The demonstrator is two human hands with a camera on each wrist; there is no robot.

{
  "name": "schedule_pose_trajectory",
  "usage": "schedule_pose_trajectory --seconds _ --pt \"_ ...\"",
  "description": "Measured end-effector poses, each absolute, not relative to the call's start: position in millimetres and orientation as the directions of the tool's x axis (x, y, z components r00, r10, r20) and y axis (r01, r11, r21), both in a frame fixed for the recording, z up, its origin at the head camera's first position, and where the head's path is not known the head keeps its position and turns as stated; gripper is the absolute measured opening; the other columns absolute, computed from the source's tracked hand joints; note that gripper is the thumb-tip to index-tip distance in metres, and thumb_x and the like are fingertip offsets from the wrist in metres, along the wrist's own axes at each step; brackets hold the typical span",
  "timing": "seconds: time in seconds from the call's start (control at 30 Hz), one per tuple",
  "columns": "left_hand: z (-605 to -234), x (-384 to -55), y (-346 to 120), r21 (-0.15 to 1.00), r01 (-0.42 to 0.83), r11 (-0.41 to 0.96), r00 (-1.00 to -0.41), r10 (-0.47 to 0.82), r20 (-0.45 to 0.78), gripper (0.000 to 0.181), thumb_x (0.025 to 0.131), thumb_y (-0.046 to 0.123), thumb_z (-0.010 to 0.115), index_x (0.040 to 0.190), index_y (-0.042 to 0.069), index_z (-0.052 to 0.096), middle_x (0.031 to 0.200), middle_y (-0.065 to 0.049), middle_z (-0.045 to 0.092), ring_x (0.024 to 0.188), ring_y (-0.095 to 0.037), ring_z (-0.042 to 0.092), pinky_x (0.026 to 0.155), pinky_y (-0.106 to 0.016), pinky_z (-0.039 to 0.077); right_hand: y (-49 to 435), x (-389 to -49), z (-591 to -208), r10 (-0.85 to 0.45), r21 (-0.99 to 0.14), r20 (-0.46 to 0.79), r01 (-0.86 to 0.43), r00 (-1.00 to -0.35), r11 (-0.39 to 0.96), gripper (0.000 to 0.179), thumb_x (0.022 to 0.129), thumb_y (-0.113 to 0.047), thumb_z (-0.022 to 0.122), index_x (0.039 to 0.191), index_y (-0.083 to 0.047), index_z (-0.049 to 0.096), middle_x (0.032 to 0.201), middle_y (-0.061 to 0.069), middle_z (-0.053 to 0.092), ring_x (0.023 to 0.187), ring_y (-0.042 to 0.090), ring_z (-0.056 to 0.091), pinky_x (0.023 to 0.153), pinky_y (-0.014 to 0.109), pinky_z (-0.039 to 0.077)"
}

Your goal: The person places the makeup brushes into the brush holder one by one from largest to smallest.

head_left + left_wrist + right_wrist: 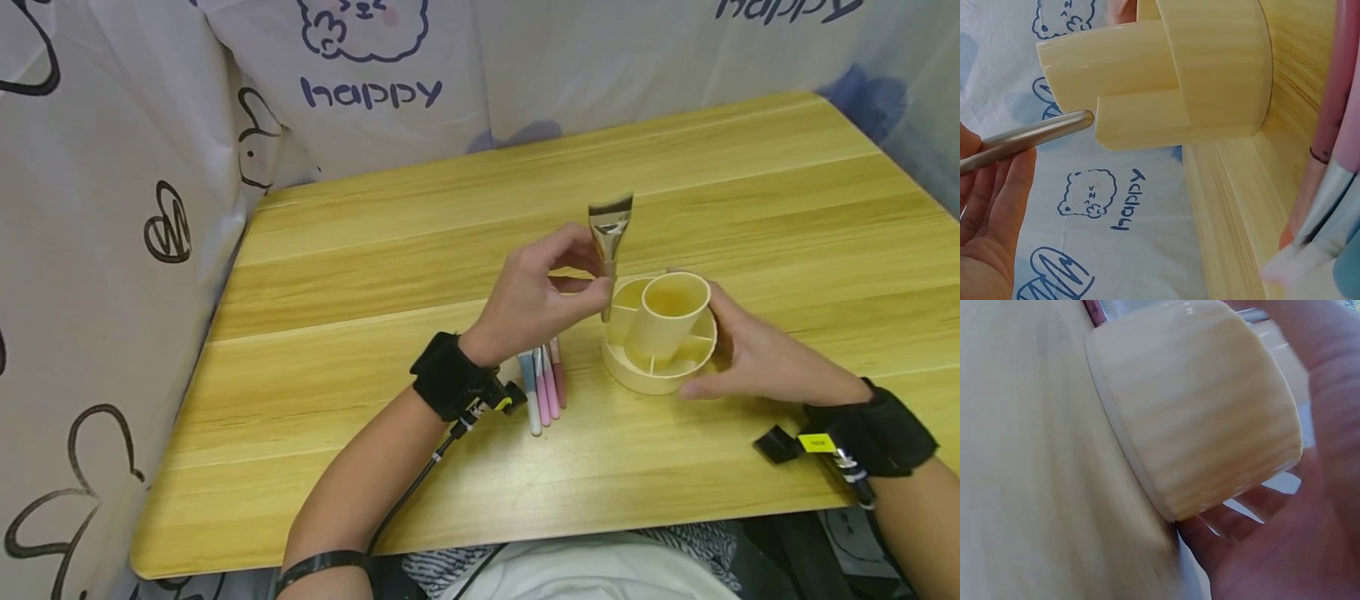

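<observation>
My left hand (536, 287) pinches a flat, wide-headed makeup brush (611, 229) between thumb and fingers, bristles up. The rounded lower end of its metallic handle (1035, 139) points at the holder, close by the rim in the left wrist view. A round cream brush holder (637, 380) with divided compartments and a taller central cup (663, 337) stands upright on the table. Around its right side curls my right hand (765, 350), thumb in front and fingers behind; in the right wrist view they lie along the ribbed wall (1191, 412).
Several makeup brushes (551, 392) with pink, dark rose and pale blue-white handles lie side by side on the wooden table (360, 375), left of the holder and partly under my left wrist. A printed cloth (375, 133) hangs behind the table and along its left side.
</observation>
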State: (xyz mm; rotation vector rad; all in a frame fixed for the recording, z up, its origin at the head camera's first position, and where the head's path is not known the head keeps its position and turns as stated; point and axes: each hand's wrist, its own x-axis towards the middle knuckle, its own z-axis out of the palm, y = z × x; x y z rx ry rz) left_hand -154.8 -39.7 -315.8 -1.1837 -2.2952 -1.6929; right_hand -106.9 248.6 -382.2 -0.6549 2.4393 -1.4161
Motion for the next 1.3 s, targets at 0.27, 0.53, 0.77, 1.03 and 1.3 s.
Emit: schedule_pose_trajectory --seconds 0.27,0.53,0.77,1.03,1.3 --pt "-315.2 -154.8 -38.9 0.795 0.598 0.101 -0.728 0.484 0.486 0.026 0.092 -0.001 0.064 0.118 -0.003 0.063 0.107 -0.017 0.07 0.102 -0.024 0.072 0.088 -0.022 0.062 246.2 -108.7 -382.6 -0.441 -0.868 0.014 -0.23 -0.898 0.441 0.12 0.074 -0.004 0.092 0.163 -0.032 0.016 0.149 -0.008 0.041 0.127 -0.004 0.052 0.097 0.006 0.048" --pt "-315.8 -154.5 -38.7 0.794 0.602 0.087 -0.724 0.479 0.496 0.027 0.091 -0.002 0.065 0.118 -0.003 0.064 0.106 -0.018 0.07 0.103 -0.025 0.073 0.088 -0.023 0.063 249.1 -107.4 -382.0 -0.488 -0.841 0.017 -0.277 -0.872 0.466 0.118 0.077 -0.01 0.091 0.165 -0.034 0.015 0.161 0.001 0.038 0.136 -0.013 0.039 0.106 -0.002 0.032" --pt "-315.0 -153.2 -37.7 0.796 0.598 0.087 -0.724 0.486 0.49 0.028 0.092 -0.002 0.065 0.119 -0.003 0.064 0.106 -0.018 0.07 0.102 -0.024 0.073 0.088 -0.022 0.062 248.1 -108.5 -383.8 -0.468 -0.863 0.007 -0.242 -0.884 0.443 0.122 0.073 -0.005 0.092 0.164 -0.031 0.015 0.153 -0.005 0.041 0.131 -0.004 0.047 0.101 0.003 0.042" --pt "-314.5 -152.8 -35.9 0.793 0.605 0.076 -0.716 0.486 0.5 0.026 0.091 -0.002 0.065 0.118 -0.003 0.064 0.105 -0.017 0.071 0.101 -0.023 0.073 0.088 -0.024 0.063 249.5 -107.2 -383.4 -0.456 -0.846 0.018 -0.257 -0.89 0.468 0.112 0.074 -0.009 0.093 0.159 -0.033 0.024 0.147 -0.007 0.045 0.124 -0.002 0.052 0.097 0.004 0.046" --pt "-314.7 -152.0 -35.5 0.795 0.601 0.078 -0.719 0.487 0.496 0.027 0.091 -0.002 0.065 0.118 -0.003 0.064 0.105 -0.018 0.071 0.102 -0.023 0.073 0.088 -0.025 0.063 252.1 -106.0 -383.0 -0.492 -0.827 -0.021 -0.262 -0.87 0.498 0.118 0.078 -0.014 0.091 0.164 -0.039 0.014 0.163 0.006 0.037 0.138 -0.007 0.04 0.105 -0.002 0.032"
